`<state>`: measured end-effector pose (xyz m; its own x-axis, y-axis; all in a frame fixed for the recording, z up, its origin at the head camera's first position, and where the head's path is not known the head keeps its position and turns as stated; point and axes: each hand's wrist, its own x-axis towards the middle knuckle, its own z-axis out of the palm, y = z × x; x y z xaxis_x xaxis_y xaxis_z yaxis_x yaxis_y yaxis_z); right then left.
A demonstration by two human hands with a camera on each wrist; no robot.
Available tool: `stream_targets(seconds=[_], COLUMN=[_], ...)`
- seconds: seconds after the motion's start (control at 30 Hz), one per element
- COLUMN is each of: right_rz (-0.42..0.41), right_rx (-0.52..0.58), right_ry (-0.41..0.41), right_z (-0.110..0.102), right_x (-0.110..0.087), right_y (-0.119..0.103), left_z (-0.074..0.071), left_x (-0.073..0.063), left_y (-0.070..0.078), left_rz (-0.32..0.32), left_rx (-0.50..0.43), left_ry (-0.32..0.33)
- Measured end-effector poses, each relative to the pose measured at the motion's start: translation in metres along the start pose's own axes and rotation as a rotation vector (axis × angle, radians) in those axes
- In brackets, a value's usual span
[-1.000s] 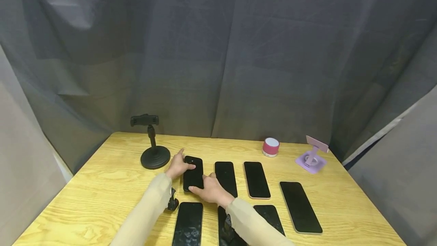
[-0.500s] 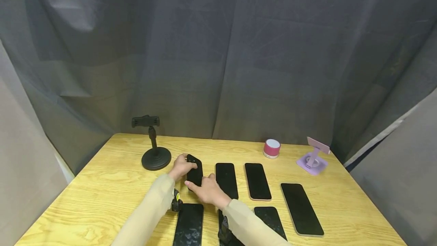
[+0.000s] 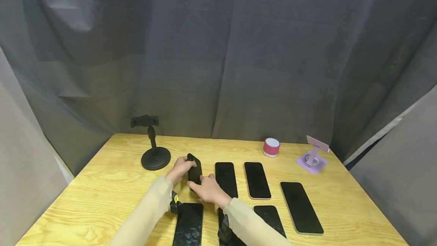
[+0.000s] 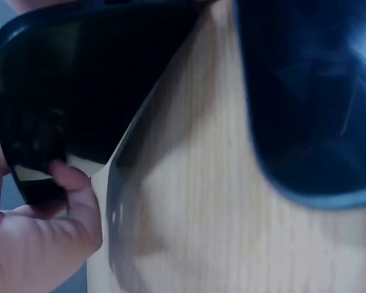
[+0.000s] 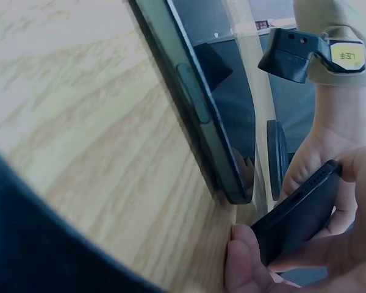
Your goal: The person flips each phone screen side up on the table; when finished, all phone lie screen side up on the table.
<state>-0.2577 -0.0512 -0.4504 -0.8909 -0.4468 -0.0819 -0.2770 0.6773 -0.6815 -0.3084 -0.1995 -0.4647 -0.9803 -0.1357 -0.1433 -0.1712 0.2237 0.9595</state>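
A black smartphone [image 3: 194, 171] is tipped up on its side above the wooden table, between both hands. My left hand [image 3: 179, 169] grips its far left end, the thumb lying over the front. At the near end, my right hand [image 3: 210, 191] holds the lower corner between thumb and fingers. In the right wrist view the phone [image 5: 299, 213] shows its narrow edge, with hands on both ends. Its dark, shiny face [image 4: 79, 85] fills the upper left of the left wrist view. Just right of it lies another phone [image 3: 226, 179], flat on the table.
A black phone stand [image 3: 154, 155] stands at the back left. A pink round speaker-like cylinder [image 3: 271, 147] and a purple stand [image 3: 312, 158] sit at the back right. More phones lie flat: one pink-edged [image 3: 257, 180], one large [image 3: 301, 208], one near front [image 3: 189, 224].
The phone between my hands has gone from lying nearly flat to tilted up on its side. My left hand's fingers have curled behind it, and my right hand has shifted slightly.
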Motion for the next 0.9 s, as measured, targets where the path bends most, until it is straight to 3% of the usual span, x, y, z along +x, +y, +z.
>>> stream_targets(seconds=[0.1, 0.27, 0.47, 0.73, 0.9], right_rz=[0.006, -0.017, -0.038, -0.064, -0.119], right_rx=[0.004, 0.025, 0.065, 0.062, 0.085], right_ry=[-0.006, -0.011, -0.024, -0.052, -0.067], right_z=[-0.001, -0.003, -0.005, -0.009, -0.011], right_x=[-0.001, -0.004, -0.005, -0.006, -0.006], right_y=[0.000, 0.002, 0.005, 0.008, 0.007], left_z=[0.001, 0.001, -0.001, -0.003, 0.000], left_x=[0.000, 0.001, 0.001, -0.001, -0.001], left_y=[-0.001, -0.004, -0.005, -0.004, -0.004], left_rz=[-0.004, -0.032, -0.081, -0.115, -0.096], left_rx=[-0.044, -0.209, -0.345, -0.367, -0.372], left_ry=[-0.012, -0.056, -0.187, -0.322, -0.304])
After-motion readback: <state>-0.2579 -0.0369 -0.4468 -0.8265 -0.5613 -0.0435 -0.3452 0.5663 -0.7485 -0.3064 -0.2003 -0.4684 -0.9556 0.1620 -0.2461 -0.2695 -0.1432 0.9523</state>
